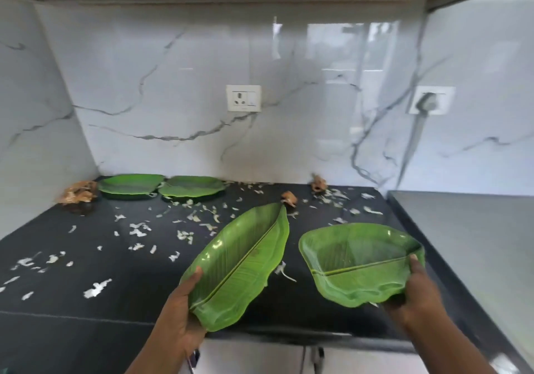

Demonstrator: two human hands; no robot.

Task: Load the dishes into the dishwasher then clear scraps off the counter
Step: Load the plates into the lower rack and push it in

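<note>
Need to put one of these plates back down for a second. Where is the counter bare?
The barest strip is the counter front left, ahead of the left hand. Also fairly bare: the patch between the long plate and the wide plate. The middle and back are crowded with white scraps, brown scraps and two plates.

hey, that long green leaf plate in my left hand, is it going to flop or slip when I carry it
The long leaf-shaped plate probably won't flop: it keeps its shape though the left hand grips only one end. Its glossy surface may be slippery. Held at one end, it could tip, so support it nearer the middle.
</note>
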